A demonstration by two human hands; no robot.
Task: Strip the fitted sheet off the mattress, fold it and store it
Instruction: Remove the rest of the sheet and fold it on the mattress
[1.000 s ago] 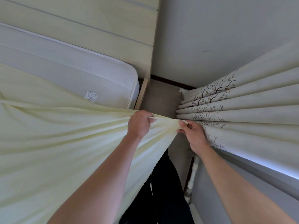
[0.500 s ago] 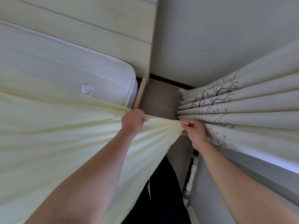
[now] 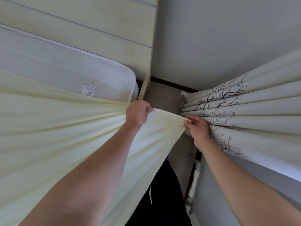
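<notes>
Honestly risky: sheet point(image 3: 57, 136) edge pinched by left hand point(image 3: 137, 114) and right hand point(image 3: 197, 128), pulled taut off mattress point(image 3: 65, 69); could slip, or snag curtain point(image 3: 252, 115).

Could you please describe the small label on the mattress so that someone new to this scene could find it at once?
Start at the bare white mattress lying against the pale wooden headboard. Follow the top edge of the pale yellow fitted sheet toward the mattress's rounded corner. The care label sits just above that edge: a small white tag, the only printed patch on the plain mattress.
</notes>
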